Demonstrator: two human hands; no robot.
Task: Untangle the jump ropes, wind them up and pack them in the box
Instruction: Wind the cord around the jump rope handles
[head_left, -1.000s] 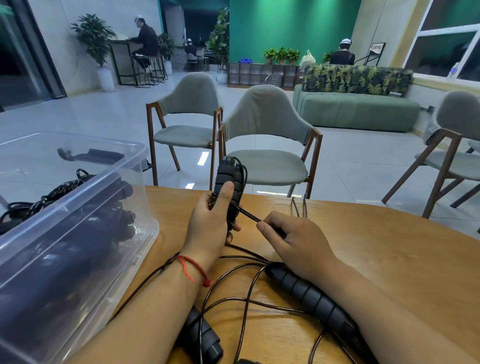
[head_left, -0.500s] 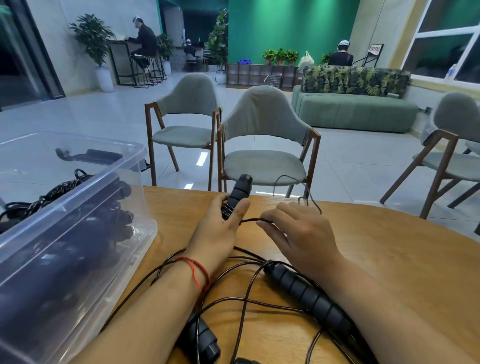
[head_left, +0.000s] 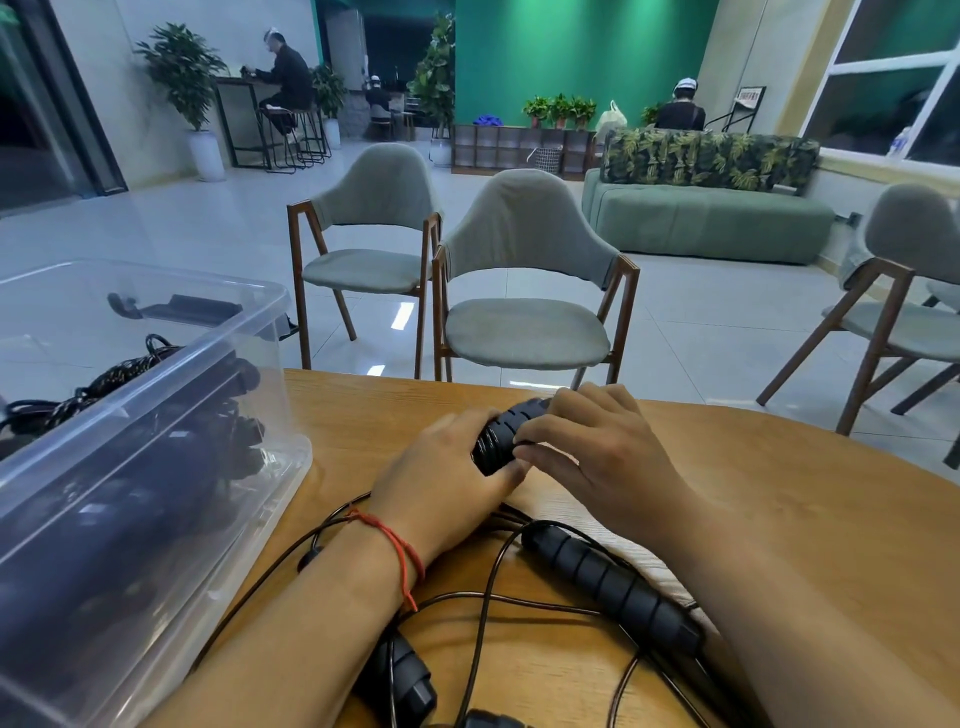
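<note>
A black ribbed jump rope handle (head_left: 506, 434) with thin cord wound on it lies low over the wooden table (head_left: 779, 519). My left hand (head_left: 441, 478) grips its near end and my right hand (head_left: 587, 457) curls its fingers over its far end. A second ribbed handle (head_left: 613, 587) lies on the table under my right forearm. A third handle (head_left: 402, 675) sits under my left forearm. Loose black cord (head_left: 483, 618) loops across the table between them. The clear plastic box (head_left: 156, 415) at the left holds several wound black ropes.
Two grey chairs (head_left: 524, 291) stand just beyond the table's far edge and another chair (head_left: 898, 291) is at the right. A green sofa (head_left: 711, 218) and several people sit far back in the room.
My left hand has lowered the handle from upright to nearly flat over the table. My right hand has let go of the cord and moved up onto the handle's far end.
</note>
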